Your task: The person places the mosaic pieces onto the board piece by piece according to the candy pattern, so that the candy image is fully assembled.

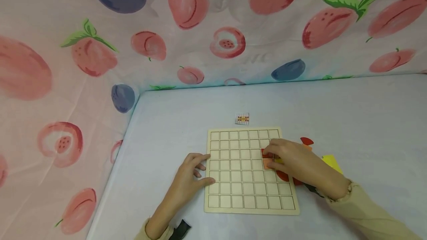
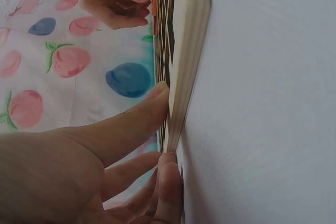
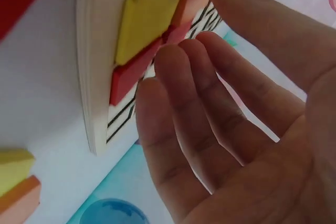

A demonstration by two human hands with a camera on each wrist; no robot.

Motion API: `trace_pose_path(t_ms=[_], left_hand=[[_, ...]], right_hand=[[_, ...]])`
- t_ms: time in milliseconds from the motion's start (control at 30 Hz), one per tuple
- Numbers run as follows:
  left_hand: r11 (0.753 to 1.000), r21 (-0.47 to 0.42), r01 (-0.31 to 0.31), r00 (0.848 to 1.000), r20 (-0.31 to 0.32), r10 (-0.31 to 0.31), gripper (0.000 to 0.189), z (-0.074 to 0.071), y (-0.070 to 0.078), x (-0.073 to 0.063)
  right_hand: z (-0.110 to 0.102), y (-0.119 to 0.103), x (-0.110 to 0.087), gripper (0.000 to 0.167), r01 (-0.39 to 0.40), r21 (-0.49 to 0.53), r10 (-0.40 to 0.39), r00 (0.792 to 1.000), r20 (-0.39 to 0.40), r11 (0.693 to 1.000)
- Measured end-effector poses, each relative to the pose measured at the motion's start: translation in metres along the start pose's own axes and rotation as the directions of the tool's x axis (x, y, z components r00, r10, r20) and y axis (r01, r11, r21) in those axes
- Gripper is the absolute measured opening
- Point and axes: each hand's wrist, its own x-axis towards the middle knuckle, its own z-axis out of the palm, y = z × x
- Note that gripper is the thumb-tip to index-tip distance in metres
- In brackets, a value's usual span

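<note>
A pale wooden grid board (image 1: 237, 188) lies flat on the table. My left hand (image 1: 188, 177) rests at its left edge, thumb on the top face, other fingertips against the side, as the left wrist view shows. Over the board's right side is my right hand (image 1: 293, 158), fingers fairly straight. Its thumb touches an orange piece (image 1: 267, 163) lying in the grid; the fingertips are close to a red piece (image 1: 263, 153). A yellow square (image 3: 152, 17) and another red piece (image 3: 131, 77) also sit on the board, partly hidden by this hand in the head view.
A small printed pattern card (image 1: 242, 118) lies beyond the board. Loose pieces lie to its right: a red one (image 1: 307, 141), a yellow one (image 1: 332, 163) and others partly under my right arm. A fruit-print cloth (image 1: 227, 17) hangs behind and at the left.
</note>
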Motion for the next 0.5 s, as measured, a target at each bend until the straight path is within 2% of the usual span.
trace_pose_path(t_ms=[233, 500], left_hand=[[1.000, 0.000, -0.010, 1.000, 0.000, 0.010, 0.066, 0.000, 0.000, 0.000], [1.000, 0.003, -0.020, 1.000, -0.008, 0.020, 0.067, 0.001, -0.001, -0.001]], right_hand=[[-0.011, 0.010, -0.006, 0.023, -0.005, -0.018, 0.006, 1.000, 0.009, 1.000], [-0.015, 0.021, -0.021, 0.023, -0.085, -0.046, 0.086, 0.996, 0.016, 0.995]])
